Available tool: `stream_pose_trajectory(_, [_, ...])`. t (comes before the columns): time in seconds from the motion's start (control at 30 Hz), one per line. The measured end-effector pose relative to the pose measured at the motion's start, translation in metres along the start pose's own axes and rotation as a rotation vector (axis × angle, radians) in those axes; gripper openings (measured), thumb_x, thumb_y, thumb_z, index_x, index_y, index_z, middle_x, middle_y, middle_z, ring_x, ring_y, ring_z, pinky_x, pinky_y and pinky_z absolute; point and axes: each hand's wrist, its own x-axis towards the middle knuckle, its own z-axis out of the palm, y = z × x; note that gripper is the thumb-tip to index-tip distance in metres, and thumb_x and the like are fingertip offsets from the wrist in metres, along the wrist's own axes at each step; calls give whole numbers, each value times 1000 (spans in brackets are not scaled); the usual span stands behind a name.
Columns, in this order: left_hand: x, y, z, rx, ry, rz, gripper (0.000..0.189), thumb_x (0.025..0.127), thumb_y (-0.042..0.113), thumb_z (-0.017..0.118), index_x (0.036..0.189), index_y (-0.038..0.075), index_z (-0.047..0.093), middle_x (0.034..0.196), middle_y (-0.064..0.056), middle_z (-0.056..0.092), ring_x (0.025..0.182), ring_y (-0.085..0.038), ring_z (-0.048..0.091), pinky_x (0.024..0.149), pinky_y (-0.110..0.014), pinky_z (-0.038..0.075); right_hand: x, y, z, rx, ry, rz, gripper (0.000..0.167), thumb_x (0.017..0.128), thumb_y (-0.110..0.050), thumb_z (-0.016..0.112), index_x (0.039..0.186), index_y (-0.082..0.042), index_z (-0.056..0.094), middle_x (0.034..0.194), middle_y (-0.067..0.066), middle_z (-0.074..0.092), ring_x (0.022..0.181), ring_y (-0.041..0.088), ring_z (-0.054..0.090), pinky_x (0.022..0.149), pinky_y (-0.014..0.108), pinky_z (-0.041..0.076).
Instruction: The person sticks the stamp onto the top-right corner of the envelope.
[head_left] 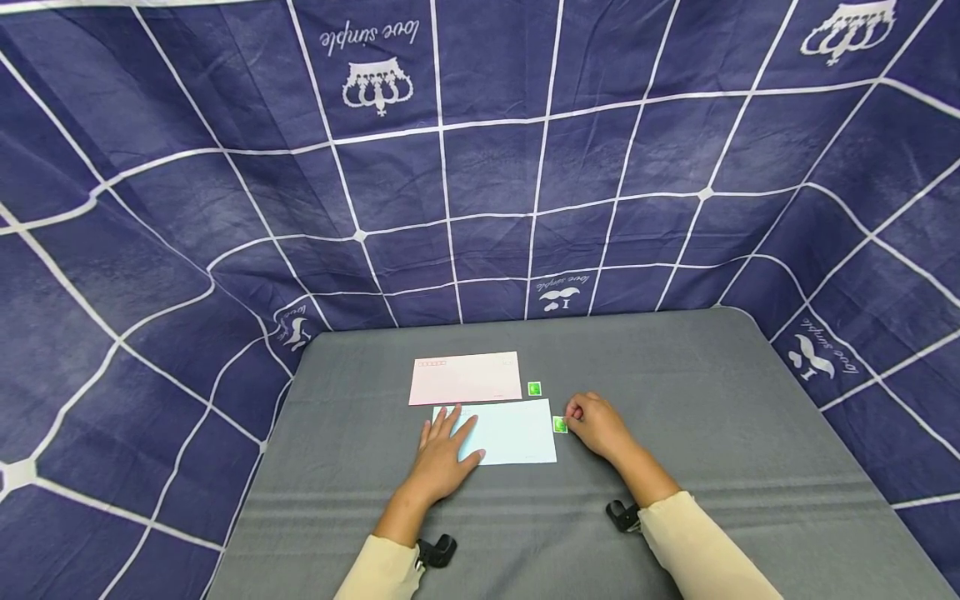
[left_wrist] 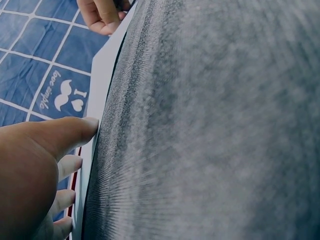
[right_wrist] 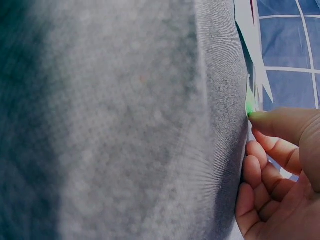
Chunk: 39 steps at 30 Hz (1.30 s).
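Note:
A pale blue envelope (head_left: 513, 433) lies on the grey cloth, with my left hand (head_left: 441, 462) resting on its left part, fingers spread. In the left wrist view the thumb (left_wrist: 75, 131) presses along the envelope's near edge (left_wrist: 102, 80). Just off the envelope's right edge, my right hand (head_left: 596, 425) pinches a small green stamp (head_left: 560, 425) with a white border between thumb and forefinger. From the right wrist, the green stamp (right_wrist: 250, 102) shows at the thumb tip, its other fingers curled against the cloth.
Beyond the blue envelope lies a pink envelope (head_left: 465, 381) with a row of small boxes at its upper left. A second green stamp (head_left: 534, 388) lies beside its right edge. The grey table cloth (head_left: 675, 358) meets blue gridded curtains (head_left: 495, 183) at the back and sides.

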Motion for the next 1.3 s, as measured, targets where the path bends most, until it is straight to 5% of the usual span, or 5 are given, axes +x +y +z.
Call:
stream_pose_trajectory(0.67, [0, 4, -1, 32, -6, -6, 62, 95, 44, 65, 149, 16, 52, 165, -16, 32, 155, -42, 21, 123, -65, 16, 0, 2, -10, 203, -72, 86, 5, 89, -7, 68, 85, -8, 65, 83, 3, 61, 75, 10, 54, 69, 21, 44])
stream_pose_trajectory(1.3, [1, 9, -5, 13, 17, -2, 61, 94, 39, 68, 147, 12, 54, 163, -19, 34, 154, -43, 23, 123, -62, 21, 5, -11, -15, 296, -93, -1, 4, 94, -14, 68, 92, -11, 66, 90, 3, 71, 82, 8, 62, 74, 23, 49])
